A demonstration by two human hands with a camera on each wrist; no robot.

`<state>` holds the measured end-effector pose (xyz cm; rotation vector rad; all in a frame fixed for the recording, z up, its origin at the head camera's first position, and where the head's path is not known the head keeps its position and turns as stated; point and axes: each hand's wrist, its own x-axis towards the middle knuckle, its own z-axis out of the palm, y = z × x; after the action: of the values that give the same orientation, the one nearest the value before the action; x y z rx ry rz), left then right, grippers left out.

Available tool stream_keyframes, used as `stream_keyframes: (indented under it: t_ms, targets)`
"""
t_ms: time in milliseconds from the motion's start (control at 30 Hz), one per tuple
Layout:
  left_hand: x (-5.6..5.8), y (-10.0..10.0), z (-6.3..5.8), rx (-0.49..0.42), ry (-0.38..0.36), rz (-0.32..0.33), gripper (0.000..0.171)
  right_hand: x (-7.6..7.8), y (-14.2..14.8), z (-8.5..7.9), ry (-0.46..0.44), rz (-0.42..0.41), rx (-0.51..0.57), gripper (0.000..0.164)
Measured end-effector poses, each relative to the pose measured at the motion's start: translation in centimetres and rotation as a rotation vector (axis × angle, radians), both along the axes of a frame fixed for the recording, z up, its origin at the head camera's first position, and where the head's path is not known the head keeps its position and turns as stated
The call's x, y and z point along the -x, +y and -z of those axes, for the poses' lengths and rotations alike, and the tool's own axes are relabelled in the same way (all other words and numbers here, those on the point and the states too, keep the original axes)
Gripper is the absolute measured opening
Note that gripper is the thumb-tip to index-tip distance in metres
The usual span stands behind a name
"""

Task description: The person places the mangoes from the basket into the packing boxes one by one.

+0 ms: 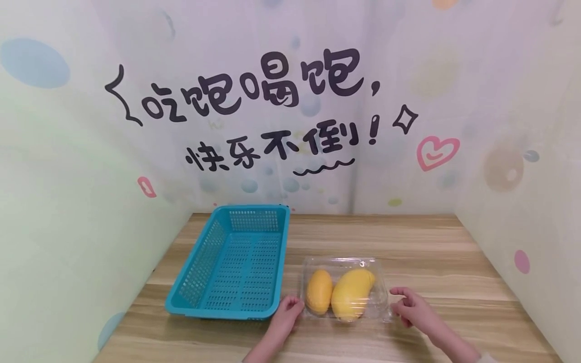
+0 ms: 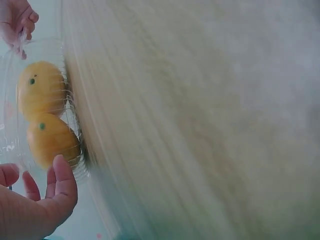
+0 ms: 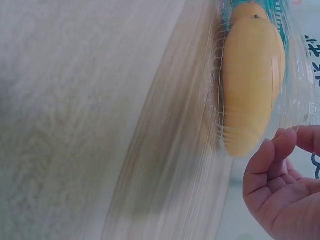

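A clear plastic box (image 1: pixel 383 290) sits on the wooden table to the right of the basket, with two yellow mangoes (image 1: pixel 353 292) side by side inside. My left hand (image 1: pixel 287 315) holds the box at its left side; in the left wrist view its thumb and bent fingers (image 2: pixel 65 180) come around the box's end. At the opposite side my right hand (image 1: pixel 414 310) pinches the box's edge between thumb and fingers, the other fingers curled, as the right wrist view shows. The mangoes show through the clear plastic, neither hand touching them.
Left of the box stands a blue perforated plastic basket (image 1: pixel 282 262) with nothing in it, its near right corner close to my left hand. The wooden table (image 1: pixel 422 242) meets a patterned curtain wall (image 1: pixel 490 111) at the back and sides.
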<state>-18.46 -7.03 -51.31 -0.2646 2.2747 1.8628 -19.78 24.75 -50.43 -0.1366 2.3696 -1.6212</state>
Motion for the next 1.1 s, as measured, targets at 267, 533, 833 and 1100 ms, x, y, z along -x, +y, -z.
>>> stream_keyframes:
  t_ms: [267, 533, 833, 1100]
  targets:
    - [-0.52, -0.18, -0.46, 0.007, -0.057, 0.102, 0.034, -0.95, -0.42, 0.14, -0.079, -0.013, -0.026, 0.046]
    - [-0.55, -0.20, -0.81, -0.067, -0.098, 0.190, 0.016, -1.06, -0.78, 0.48, -0.175, -0.080, 0.125, 0.051]
    - [-0.44, -0.25, -0.60, -0.083, -0.108, 0.179, 0.017, -0.98, -0.94, 0.47, -0.179, -0.091, 0.139, 0.051]
    - [-0.33, -0.23, -0.41, -0.129, -0.088, 0.163, 0.025, -1.04, -1.06, 0.63, -0.175, -0.085, 0.158, 0.052]
